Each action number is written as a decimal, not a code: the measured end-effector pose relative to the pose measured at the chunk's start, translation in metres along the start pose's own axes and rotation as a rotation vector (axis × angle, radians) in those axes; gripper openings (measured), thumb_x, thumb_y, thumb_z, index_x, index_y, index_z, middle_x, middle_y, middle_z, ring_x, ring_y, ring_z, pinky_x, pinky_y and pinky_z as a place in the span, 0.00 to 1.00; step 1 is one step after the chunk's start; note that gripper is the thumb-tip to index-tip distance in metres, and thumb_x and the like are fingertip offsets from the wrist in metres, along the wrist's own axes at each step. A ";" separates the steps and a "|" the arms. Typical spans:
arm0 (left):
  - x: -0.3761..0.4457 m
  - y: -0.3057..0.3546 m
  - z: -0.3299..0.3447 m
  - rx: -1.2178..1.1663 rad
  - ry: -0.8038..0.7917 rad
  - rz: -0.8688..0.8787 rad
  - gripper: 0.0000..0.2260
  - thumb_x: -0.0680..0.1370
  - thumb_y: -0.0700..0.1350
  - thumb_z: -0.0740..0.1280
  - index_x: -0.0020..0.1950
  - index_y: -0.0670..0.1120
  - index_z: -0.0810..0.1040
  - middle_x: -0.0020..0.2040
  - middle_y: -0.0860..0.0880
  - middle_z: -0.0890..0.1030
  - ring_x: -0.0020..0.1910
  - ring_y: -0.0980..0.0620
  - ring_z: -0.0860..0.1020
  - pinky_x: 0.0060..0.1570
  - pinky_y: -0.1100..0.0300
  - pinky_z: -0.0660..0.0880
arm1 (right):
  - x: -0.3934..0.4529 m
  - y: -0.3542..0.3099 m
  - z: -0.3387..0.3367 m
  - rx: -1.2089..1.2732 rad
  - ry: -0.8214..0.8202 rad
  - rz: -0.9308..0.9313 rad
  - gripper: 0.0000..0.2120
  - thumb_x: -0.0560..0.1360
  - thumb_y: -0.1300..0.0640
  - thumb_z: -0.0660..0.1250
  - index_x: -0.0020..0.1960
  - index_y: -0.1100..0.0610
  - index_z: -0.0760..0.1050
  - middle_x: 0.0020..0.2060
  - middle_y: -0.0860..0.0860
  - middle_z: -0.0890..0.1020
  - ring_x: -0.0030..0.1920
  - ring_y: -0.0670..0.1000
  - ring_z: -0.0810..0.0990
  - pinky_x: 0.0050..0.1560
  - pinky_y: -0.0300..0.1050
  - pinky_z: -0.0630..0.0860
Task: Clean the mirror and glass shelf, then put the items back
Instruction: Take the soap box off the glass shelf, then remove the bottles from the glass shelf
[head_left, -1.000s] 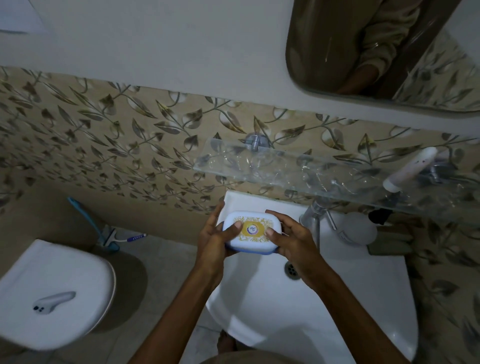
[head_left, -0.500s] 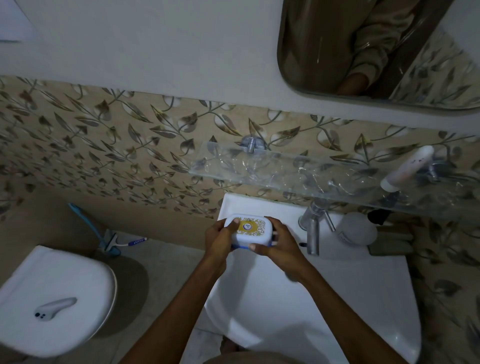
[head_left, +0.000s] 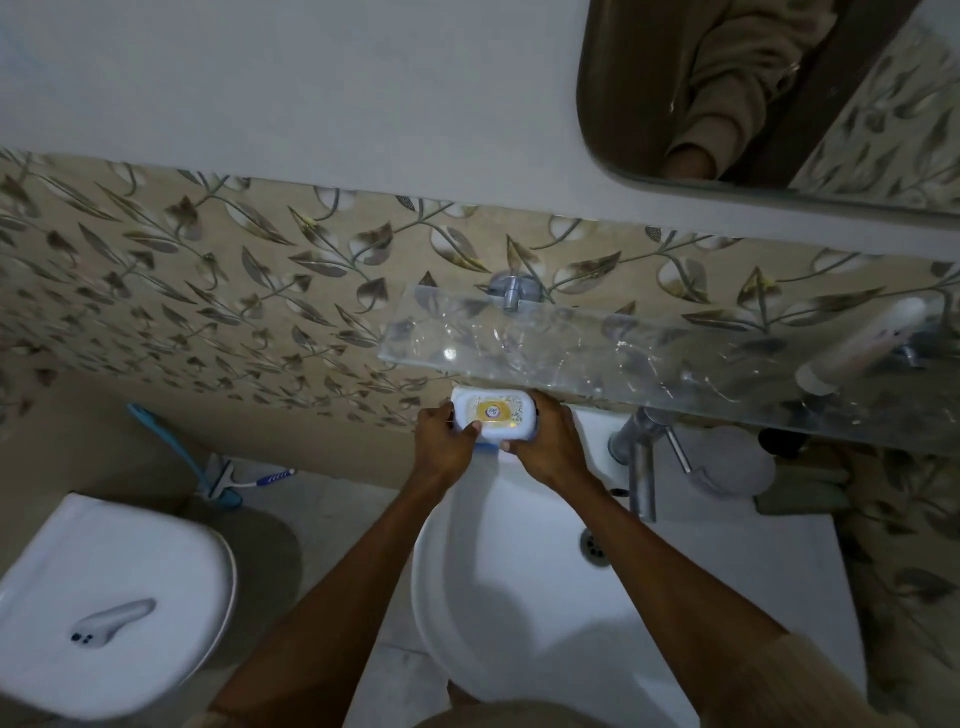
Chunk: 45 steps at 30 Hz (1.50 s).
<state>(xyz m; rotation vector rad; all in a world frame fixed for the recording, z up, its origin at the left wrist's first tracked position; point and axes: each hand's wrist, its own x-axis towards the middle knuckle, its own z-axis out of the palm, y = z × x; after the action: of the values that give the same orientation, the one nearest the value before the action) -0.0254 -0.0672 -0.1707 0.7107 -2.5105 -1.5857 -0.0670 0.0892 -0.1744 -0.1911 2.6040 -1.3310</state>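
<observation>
A white soap box (head_left: 496, 413) with a yellow label and blue base is gripped from both sides: my left hand (head_left: 441, 442) holds its left end and my right hand (head_left: 549, 441) its right end. The box sits just below the front edge of the clear glass shelf (head_left: 545, 343), which is fixed to the leaf-patterned wall. A white tube (head_left: 862, 348) lies on the shelf's right part. The mirror (head_left: 753, 93) hangs at the upper right and reflects a sleeve.
A white sink (head_left: 675, 597) with a chrome tap (head_left: 641, 462) lies under my arms. A closed white toilet (head_left: 109, 603) stands at the lower left, with a blue brush (head_left: 171, 441) and a toothbrush (head_left: 270, 478) on the floor behind it. A pale round object (head_left: 737, 462) rests on the sink's right.
Both hands have carried the soap box up and away from me, from over the sink basin to just under the shelf's front edge.
</observation>
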 end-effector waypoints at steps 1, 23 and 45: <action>0.002 -0.001 0.000 0.002 -0.014 0.006 0.12 0.74 0.37 0.72 0.57 0.36 0.82 0.51 0.39 0.84 0.50 0.41 0.82 0.51 0.50 0.79 | 0.001 0.001 0.002 0.008 0.009 0.003 0.32 0.59 0.61 0.82 0.62 0.54 0.78 0.57 0.53 0.83 0.60 0.57 0.80 0.57 0.56 0.80; -0.013 -0.003 -0.001 0.093 -0.096 0.171 0.19 0.70 0.32 0.71 0.60 0.41 0.79 0.57 0.44 0.83 0.56 0.48 0.81 0.51 0.67 0.75 | -0.012 0.004 0.018 -0.156 -0.050 0.091 0.42 0.67 0.66 0.77 0.76 0.62 0.60 0.68 0.60 0.69 0.70 0.60 0.66 0.65 0.50 0.69; -0.122 0.209 0.077 -0.171 -0.043 0.920 0.09 0.71 0.32 0.64 0.47 0.42 0.79 0.44 0.49 0.80 0.42 0.53 0.78 0.41 0.54 0.77 | -0.117 -0.054 -0.198 -0.100 0.844 -0.320 0.08 0.71 0.72 0.69 0.46 0.61 0.82 0.42 0.54 0.83 0.40 0.50 0.80 0.44 0.41 0.78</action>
<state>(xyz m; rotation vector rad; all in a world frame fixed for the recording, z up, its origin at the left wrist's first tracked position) -0.0114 0.1232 -0.0025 -0.4607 -2.1386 -1.3901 -0.0007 0.2374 -0.0027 -0.0650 3.4562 -1.6534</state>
